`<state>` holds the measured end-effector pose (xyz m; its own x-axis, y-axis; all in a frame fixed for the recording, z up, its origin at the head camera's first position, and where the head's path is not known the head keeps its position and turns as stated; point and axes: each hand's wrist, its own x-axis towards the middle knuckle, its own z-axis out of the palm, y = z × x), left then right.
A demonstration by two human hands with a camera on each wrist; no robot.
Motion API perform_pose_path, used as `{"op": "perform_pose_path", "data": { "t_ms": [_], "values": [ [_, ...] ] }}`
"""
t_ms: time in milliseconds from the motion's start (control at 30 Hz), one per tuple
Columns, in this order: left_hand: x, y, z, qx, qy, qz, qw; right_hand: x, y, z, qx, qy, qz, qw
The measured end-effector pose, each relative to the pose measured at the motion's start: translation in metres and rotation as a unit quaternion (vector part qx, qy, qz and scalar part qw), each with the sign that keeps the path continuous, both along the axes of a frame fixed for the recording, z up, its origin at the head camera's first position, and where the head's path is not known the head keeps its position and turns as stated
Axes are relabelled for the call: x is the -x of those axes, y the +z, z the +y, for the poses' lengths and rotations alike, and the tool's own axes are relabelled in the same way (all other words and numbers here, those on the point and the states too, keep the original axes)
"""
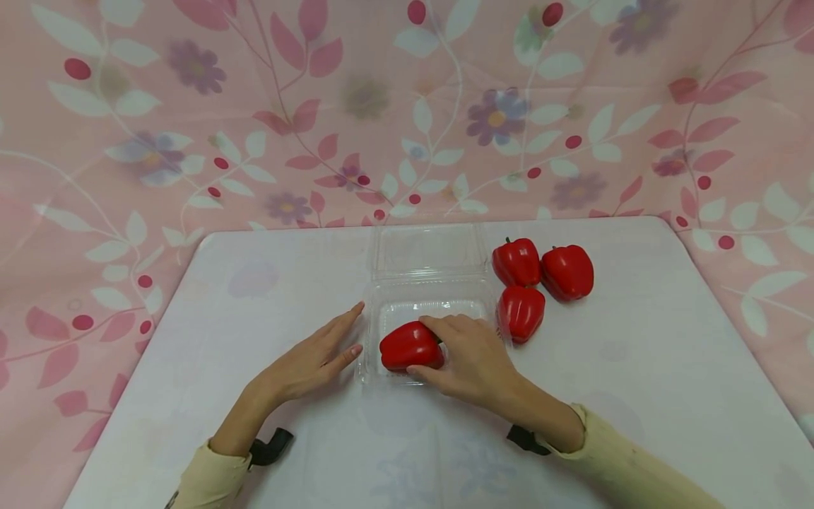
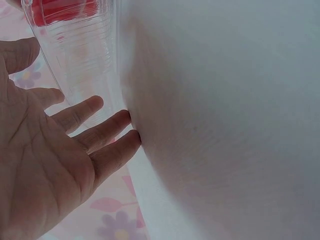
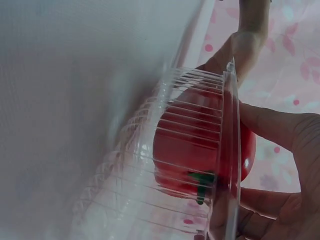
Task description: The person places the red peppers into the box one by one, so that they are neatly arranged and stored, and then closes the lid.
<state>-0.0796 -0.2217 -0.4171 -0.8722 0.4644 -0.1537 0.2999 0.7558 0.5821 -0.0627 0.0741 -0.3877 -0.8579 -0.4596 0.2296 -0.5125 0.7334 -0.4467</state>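
Observation:
A clear plastic box (image 1: 458,308) lies with its lid folded back. In its front part, toward the left, is a red bell pepper (image 1: 410,346), which my right hand (image 1: 473,360) grips from the right, thumb at the front and fingers behind. The right wrist view shows this pepper (image 3: 185,142) and its green stem through the ribbed wall, with the right hand (image 3: 280,170) at the rim. My left hand (image 1: 311,360) is at the box's left side, fingers extended. In the left wrist view the left hand (image 2: 50,145) is spread beside the wall; whether it touches is unclear.
Three more red peppers stand in a group right of the box: one at the back (image 1: 516,261), one farther right (image 1: 568,272) and one nearer (image 1: 521,313), close to the box wall. A floral curtain (image 1: 407,106) hangs behind the white table (image 1: 254,283).

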Motion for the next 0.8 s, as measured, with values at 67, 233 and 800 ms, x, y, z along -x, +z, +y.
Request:
{"op": "perform_pose_path", "data": {
  "t_ms": [67, 233, 800],
  "values": [
    [0.000, 0.000, 0.000, 0.000, 0.001, -0.001, 1.0000, 0.000, -0.001, -0.001, -0.005, -0.002, -0.004, 1.0000],
    [0.000, 0.001, 0.001, 0.000, 0.002, -0.002, 1.0000, -0.001, -0.003, -0.005, -0.010, -0.004, -0.004, 0.9999],
    [0.000, 0.000, 0.001, -0.002, 0.001, 0.002, 1.0000, -0.003, -0.006, -0.013, -0.022, 0.011, -0.023, 0.9994]
  ]
}}
